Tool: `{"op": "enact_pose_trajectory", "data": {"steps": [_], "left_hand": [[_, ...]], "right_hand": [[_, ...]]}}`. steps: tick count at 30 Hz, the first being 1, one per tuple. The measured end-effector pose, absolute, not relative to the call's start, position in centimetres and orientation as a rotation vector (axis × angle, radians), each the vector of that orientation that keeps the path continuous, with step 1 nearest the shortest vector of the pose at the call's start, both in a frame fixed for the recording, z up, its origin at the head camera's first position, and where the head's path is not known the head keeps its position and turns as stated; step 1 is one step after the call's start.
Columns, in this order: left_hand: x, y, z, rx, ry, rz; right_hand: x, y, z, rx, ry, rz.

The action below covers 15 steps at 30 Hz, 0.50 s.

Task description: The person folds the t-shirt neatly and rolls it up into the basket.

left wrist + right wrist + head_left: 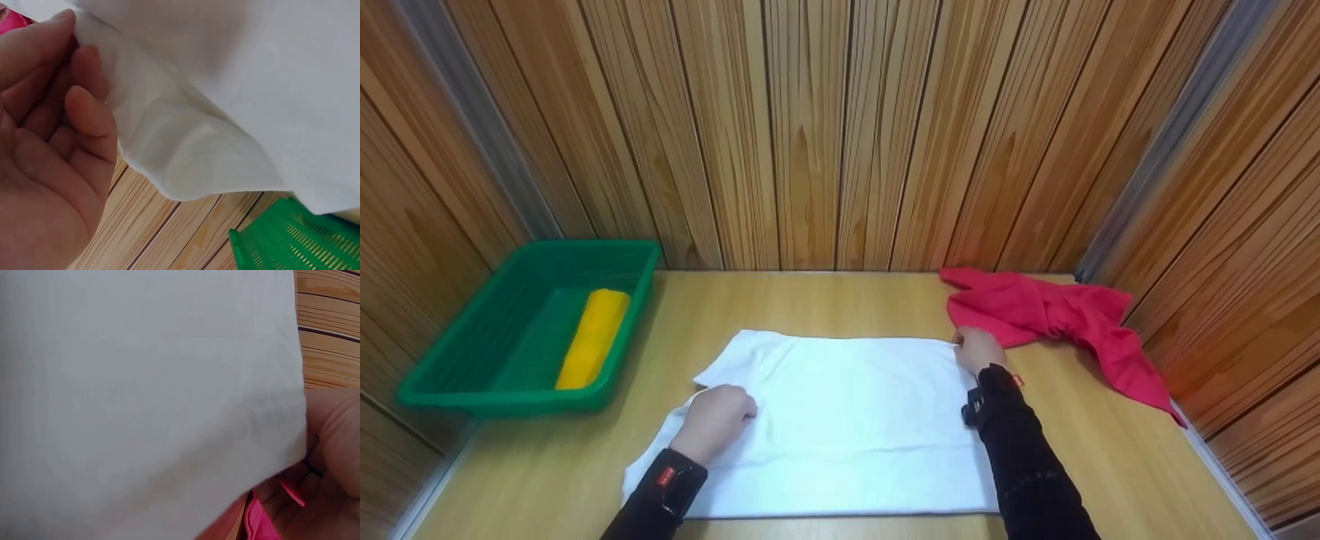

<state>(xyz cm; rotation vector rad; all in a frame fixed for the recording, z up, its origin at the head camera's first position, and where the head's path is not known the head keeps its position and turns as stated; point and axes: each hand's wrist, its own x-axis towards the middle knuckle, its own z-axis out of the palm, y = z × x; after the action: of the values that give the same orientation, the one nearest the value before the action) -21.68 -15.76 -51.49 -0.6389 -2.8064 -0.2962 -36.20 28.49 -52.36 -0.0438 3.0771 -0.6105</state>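
Observation:
A white T-shirt [855,420] lies spread across the table, its straight edge to the right and a sleeve-like flap at the upper left. My left hand [716,420] is over its left part with curled fingers. In the left wrist view, that hand's fingertips [64,19] pinch the white fabric, which hangs in loose folds beside the palm. At the far right corner, my right hand [979,349] grips the shirt's edge. The right wrist view shows the corner at the fingers of this hand [332,444], with most of the fingers hidden behind the cloth.
On the left stands a green plastic basket [529,401] holding a rolled yellow cloth [594,337]. A crumpled red cloth [1065,311] lies at the back right, close beside my right hand. Wood-panelled walls [810,135] enclose the table [825,300] at the back and sides.

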Motion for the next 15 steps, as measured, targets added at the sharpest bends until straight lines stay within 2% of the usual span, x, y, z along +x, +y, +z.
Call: {"op": "enact_pose_trajectory", "data": {"steps": [9,15], "left_hand": [[-22.5,-17.2,-49.1,-0.487,-2.839,-0.492],[-23.9,-20.0,-48.4,-0.160,-2.866,-0.545]], "right_hand": [[-36.1,28.7,-52.4,-0.042,3.077,-0.619],[-36.3,28.6,-52.3,-0.017,3.073,-0.620]]}}
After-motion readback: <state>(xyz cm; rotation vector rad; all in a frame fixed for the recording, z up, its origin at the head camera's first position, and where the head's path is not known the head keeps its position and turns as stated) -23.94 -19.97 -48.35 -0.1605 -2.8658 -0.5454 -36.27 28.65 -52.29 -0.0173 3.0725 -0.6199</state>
